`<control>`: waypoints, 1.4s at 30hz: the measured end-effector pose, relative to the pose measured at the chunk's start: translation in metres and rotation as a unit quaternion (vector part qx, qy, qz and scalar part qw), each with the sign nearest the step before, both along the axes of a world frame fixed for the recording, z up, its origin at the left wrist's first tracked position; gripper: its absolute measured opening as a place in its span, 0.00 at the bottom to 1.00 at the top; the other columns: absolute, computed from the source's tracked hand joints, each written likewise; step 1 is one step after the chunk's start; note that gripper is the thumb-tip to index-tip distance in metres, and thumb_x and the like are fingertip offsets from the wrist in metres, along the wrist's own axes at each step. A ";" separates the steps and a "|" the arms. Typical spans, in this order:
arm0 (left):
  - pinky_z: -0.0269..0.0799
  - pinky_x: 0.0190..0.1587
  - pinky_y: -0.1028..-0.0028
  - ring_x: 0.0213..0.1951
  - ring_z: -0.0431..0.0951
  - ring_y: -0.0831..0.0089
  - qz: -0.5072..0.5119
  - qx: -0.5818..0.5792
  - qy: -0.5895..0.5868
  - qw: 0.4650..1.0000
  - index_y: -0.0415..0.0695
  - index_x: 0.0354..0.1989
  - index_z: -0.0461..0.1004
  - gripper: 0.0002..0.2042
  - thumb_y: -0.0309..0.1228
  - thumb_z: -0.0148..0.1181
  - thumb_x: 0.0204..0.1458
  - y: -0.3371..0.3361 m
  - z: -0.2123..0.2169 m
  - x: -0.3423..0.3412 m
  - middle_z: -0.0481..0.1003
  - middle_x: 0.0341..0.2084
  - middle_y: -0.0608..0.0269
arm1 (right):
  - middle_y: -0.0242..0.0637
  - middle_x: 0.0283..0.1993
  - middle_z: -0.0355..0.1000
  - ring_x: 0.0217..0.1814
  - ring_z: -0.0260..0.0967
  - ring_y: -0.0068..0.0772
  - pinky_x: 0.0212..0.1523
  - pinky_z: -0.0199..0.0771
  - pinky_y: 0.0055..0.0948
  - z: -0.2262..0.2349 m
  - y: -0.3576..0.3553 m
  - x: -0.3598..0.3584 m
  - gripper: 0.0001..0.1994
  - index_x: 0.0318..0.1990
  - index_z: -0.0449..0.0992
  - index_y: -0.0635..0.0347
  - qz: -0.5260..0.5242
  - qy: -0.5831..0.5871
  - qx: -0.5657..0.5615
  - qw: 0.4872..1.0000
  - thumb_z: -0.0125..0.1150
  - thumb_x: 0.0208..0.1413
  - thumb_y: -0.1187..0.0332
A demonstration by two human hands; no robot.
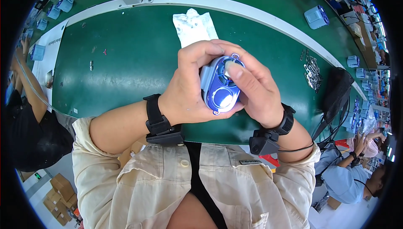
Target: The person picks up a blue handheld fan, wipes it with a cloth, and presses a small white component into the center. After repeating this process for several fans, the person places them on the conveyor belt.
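Note:
Over the near part of the green table, I hold a small light-blue device (221, 98) with a shiny purple face, two round rings on it and a small loop at each end. My left hand (183, 89) is closed round its left side and underside. My right hand (262, 96) grips the right side, its thumb bent onto the upper round opening. A small silvery spot shows under that thumb; I cannot tell what it is. Just beyond my hands lies a white, spotted sheet or cloth (195, 27).
Small metal parts (312, 73) lie heaped at the table's right, beside a black mesh bag (337, 88) with cables. Blue-and-purple units (316, 17) stand beyond the white rail (252, 15). Another person (33, 132) sits at left; others work at right.

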State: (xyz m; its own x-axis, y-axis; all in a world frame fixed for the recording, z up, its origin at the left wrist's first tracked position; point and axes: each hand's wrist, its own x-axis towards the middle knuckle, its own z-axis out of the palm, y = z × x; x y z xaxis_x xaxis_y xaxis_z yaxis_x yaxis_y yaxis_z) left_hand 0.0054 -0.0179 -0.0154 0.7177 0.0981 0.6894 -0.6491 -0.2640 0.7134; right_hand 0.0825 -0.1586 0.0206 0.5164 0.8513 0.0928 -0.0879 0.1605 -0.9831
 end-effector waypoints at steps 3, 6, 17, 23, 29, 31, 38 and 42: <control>0.70 0.53 0.63 0.51 0.73 0.58 0.009 0.008 0.004 1.000 0.44 0.56 0.49 0.45 0.26 0.79 0.32 0.003 0.001 -0.001 0.66 0.51 0.46 | 0.44 0.62 0.63 0.60 0.65 0.30 0.60 0.65 0.29 0.010 0.008 0.003 0.20 0.60 0.66 0.67 0.018 0.113 0.009 0.993 0.51 0.64 0.65; 0.68 0.53 0.64 0.52 0.72 0.61 0.032 0.030 -0.001 0.999 0.45 0.57 0.46 0.48 0.27 0.80 0.32 0.004 0.002 -0.006 0.64 0.52 0.46 | 0.41 0.59 0.67 0.60 0.65 0.32 0.61 0.63 0.29 0.010 0.006 -0.004 0.18 0.58 0.68 0.67 0.021 0.107 -0.022 0.994 0.49 0.65 0.66; 0.61 0.61 0.56 0.59 0.61 0.48 0.178 0.026 0.007 0.984 0.40 0.60 0.48 0.50 0.42 0.79 0.33 0.017 0.001 -0.002 0.58 0.55 0.41 | 0.40 0.46 0.73 0.47 0.72 0.35 0.50 0.72 0.34 0.010 0.052 0.160 0.18 0.52 0.71 0.63 -0.183 -0.053 -0.032 0.981 0.46 0.65 0.58; 0.61 0.60 0.55 0.57 0.61 0.46 0.199 0.035 -0.014 0.979 0.40 0.59 0.49 0.47 0.41 0.78 0.35 0.017 0.007 0.002 0.59 0.54 0.41 | 0.42 0.45 0.76 0.45 0.74 0.41 0.47 0.73 0.35 -0.036 0.048 0.288 0.19 0.50 0.76 0.60 -0.315 -0.260 -0.210 0.888 0.48 0.63 0.56; 0.62 0.59 0.54 0.58 0.61 0.46 0.209 0.029 -0.026 0.977 0.40 0.59 0.50 0.44 0.40 0.75 0.39 0.019 0.010 -0.002 0.59 0.54 0.42 | 0.50 0.54 0.73 0.56 0.70 0.58 0.55 0.72 0.43 0.044 0.096 0.260 0.20 0.49 0.79 0.55 -0.175 -0.503 -0.564 0.631 0.54 0.57 0.53; 0.62 0.59 0.54 0.58 0.60 0.46 0.206 0.024 -0.030 0.978 0.40 0.59 0.50 0.44 0.40 0.75 0.39 0.020 0.011 0.001 0.59 0.54 0.42 | 0.50 0.54 0.73 0.57 0.70 0.57 0.55 0.71 0.43 0.055 0.098 0.264 0.20 0.49 0.79 0.55 -0.173 -0.510 -0.596 0.595 0.54 0.56 0.53; 0.62 0.58 0.54 0.58 0.59 0.45 0.202 0.003 -0.024 0.979 0.41 0.59 0.51 0.42 0.40 0.74 0.41 0.020 0.010 0.002 0.59 0.54 0.43 | 0.52 0.52 0.74 0.57 0.70 0.53 0.57 0.70 0.44 0.073 0.152 0.236 0.23 0.48 0.78 0.60 -0.168 -0.569 -0.598 0.539 0.58 0.53 0.51; 0.62 0.58 0.55 0.58 0.59 0.46 0.206 -0.001 -0.026 0.978 0.41 0.59 0.52 0.41 0.39 0.73 0.41 0.021 0.010 0.001 0.59 0.54 0.43 | 0.55 0.63 0.64 0.66 0.62 0.52 0.64 0.63 0.40 0.060 0.227 0.209 0.37 0.61 0.67 0.63 -0.139 -0.612 -0.392 0.673 0.63 0.51 0.44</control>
State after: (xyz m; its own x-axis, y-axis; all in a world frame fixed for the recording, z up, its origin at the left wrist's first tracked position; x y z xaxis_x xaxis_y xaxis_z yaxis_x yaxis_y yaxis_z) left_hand 0.0061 0.0028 -0.0054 0.5810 0.3734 0.7232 -0.5235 -0.5089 0.6833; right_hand 0.2913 0.0684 0.0801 0.6100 0.7734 0.1725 0.7914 -0.6056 -0.0833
